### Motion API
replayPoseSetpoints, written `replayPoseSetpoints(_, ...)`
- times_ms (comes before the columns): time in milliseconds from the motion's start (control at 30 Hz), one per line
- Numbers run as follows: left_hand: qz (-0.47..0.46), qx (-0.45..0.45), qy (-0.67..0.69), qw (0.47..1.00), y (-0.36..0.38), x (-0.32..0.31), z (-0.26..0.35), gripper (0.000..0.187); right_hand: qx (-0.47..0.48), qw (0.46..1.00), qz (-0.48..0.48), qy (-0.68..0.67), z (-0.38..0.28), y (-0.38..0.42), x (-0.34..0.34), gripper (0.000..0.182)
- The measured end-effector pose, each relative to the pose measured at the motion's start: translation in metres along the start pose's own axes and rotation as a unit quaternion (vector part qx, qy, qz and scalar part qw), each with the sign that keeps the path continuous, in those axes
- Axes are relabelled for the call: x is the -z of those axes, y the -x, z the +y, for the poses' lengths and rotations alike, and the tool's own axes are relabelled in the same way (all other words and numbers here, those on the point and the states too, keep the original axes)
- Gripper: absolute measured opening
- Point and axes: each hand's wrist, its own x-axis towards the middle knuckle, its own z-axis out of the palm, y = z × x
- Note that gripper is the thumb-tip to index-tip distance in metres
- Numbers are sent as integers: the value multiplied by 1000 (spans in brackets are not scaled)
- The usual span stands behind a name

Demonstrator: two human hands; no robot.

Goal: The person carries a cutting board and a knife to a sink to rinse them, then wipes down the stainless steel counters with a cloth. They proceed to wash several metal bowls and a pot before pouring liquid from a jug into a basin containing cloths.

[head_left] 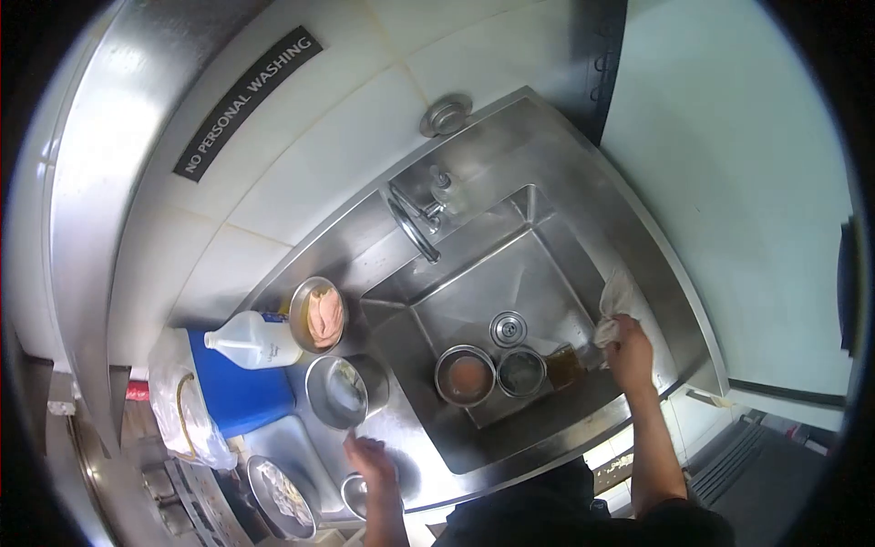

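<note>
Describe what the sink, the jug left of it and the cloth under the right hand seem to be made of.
Sink: brushed metal, likely stainless steel; grey with soft, streaky reflections.
Jug: probably plastic, smooth; whitish, translucent walls.
Cloth under the right hand: thin, matte, pale fabric by its soft folds, though paper is possible.

- Stainless-steel counter (415, 456) with a sunken rectangular basin (547, 273), the clock's centre
- Nine o'clock: round metal bowl (300, 314)
- Eight: deep metal pot (375, 387)
- Seven: small metal bowl (354, 495)
- Eleven: clear pump bottle (447, 193)
- Three: crumpled white cloth (618, 296)
- Inside, six to seven: two round metal containers (465, 376)
</note>
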Motion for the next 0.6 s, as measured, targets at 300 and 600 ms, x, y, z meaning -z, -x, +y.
replayPoseSetpoints(300, -363, 167, -206, 893, 48, -267, -51, 68, 351, 904, -105, -221, -140, -19, -123, 60)
replayPoseSetpoints(600, -284, 93, -26, 954, -42, -287, -61, 37, 453, 889, 67, -20, -187, -171, -117, 66)
